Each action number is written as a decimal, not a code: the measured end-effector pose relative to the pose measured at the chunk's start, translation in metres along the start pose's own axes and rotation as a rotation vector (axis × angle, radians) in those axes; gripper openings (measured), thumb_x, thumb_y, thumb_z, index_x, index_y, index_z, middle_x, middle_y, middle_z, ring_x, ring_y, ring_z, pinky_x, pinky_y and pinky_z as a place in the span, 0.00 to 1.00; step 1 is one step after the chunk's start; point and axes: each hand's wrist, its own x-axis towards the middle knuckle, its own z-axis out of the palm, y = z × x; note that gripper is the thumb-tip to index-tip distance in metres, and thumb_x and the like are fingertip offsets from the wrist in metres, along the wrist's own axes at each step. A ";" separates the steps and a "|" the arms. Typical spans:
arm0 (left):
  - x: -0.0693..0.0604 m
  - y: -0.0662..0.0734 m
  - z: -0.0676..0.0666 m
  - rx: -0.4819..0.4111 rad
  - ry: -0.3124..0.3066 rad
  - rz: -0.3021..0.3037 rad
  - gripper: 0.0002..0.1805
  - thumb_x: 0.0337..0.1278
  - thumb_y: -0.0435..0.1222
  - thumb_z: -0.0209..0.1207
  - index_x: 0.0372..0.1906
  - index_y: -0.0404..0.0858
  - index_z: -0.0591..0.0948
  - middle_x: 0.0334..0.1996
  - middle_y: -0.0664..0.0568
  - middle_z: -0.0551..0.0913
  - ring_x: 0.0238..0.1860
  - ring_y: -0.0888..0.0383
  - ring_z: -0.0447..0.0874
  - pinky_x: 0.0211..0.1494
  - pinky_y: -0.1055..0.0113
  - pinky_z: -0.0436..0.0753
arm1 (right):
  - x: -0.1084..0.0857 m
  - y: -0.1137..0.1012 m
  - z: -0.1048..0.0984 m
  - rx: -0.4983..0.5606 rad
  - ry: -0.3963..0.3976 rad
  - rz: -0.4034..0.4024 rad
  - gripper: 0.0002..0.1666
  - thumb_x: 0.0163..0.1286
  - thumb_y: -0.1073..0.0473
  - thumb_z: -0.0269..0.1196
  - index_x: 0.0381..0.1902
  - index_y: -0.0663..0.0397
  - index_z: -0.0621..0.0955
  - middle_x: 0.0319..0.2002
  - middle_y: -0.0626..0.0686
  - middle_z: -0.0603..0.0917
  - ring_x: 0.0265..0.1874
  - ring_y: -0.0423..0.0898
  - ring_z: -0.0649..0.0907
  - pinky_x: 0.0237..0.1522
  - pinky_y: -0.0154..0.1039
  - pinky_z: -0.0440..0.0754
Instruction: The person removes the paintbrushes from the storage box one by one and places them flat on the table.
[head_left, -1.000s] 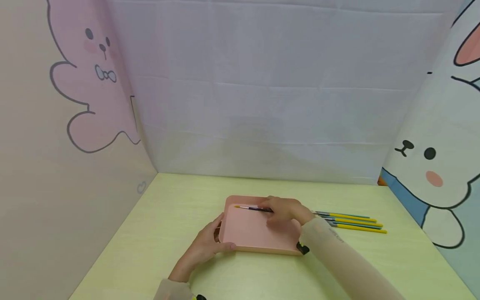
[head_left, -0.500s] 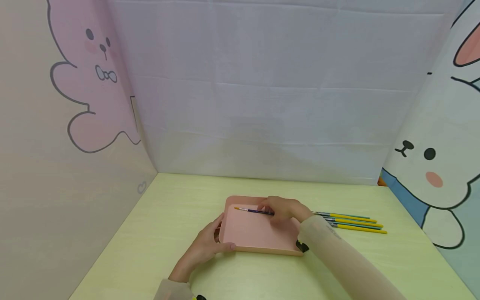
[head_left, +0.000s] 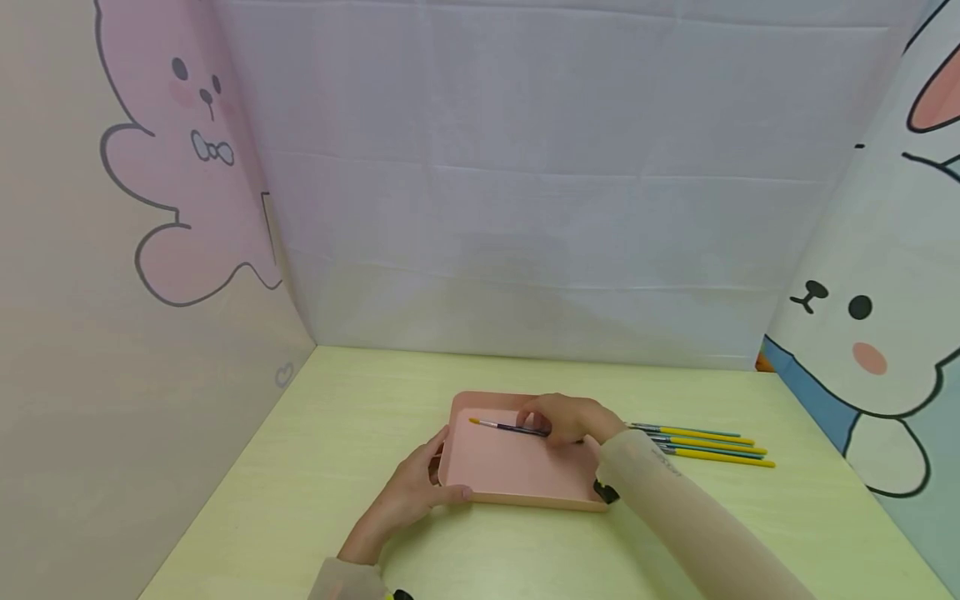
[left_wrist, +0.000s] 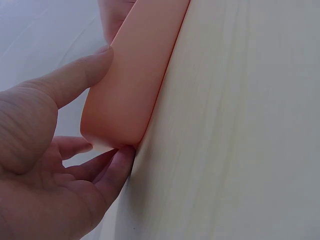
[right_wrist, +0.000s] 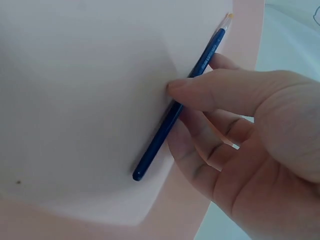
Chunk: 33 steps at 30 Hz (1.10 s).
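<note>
A pink tray (head_left: pixel 498 467) with raised rims lies on the table. At its near left corner my left hand (head_left: pixel 408 487) grips it; in the left wrist view the thumb lies on the tray's wall (left_wrist: pixel 137 75) and the fingers reach round the corner. Over the back right part of the tray, my right hand (head_left: pixel 566 417) pinches a dark blue paintbrush (head_left: pixel 510 427) between thumb and fingers. Its orange-tipped bristles point left in the head view. The right wrist view shows the brush handle (right_wrist: pixel 157 137) low over or on the tray floor; I cannot tell whether it touches.
Several paintbrushes with yellow and teal handles (head_left: pixel 712 442) lie side by side on the table right of the tray, partly behind the right wrist. A pale cloth wall (head_left: pixel 525 250) stands at the back, with printed side walls left and right.
The paintbrush has shifted slightly toward the near side of the tray and a little right, with my right hand's fingers moving along. My left hand and the tray have stayed put.
</note>
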 end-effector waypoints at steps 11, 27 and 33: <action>0.000 0.000 0.000 0.003 -0.008 0.009 0.64 0.53 0.39 0.81 0.87 0.37 0.51 0.70 0.42 0.77 0.62 0.48 0.80 0.63 0.55 0.80 | -0.001 0.005 0.000 0.027 -0.022 0.001 0.36 0.63 0.86 0.56 0.53 0.40 0.83 0.45 0.47 0.81 0.41 0.46 0.78 0.46 0.42 0.78; -0.001 0.002 0.001 0.006 0.004 -0.002 0.64 0.51 0.40 0.82 0.87 0.38 0.52 0.68 0.43 0.79 0.61 0.48 0.81 0.62 0.56 0.81 | -0.032 0.004 -0.026 0.031 0.071 -0.182 0.34 0.62 0.83 0.54 0.55 0.44 0.86 0.44 0.44 0.83 0.45 0.46 0.83 0.52 0.43 0.82; -0.002 0.000 0.001 0.009 0.004 0.001 0.64 0.51 0.39 0.82 0.87 0.38 0.52 0.66 0.42 0.80 0.60 0.48 0.82 0.60 0.57 0.82 | -0.048 0.011 -0.035 0.044 0.097 -0.203 0.31 0.67 0.80 0.58 0.58 0.44 0.86 0.46 0.43 0.84 0.46 0.44 0.83 0.51 0.42 0.84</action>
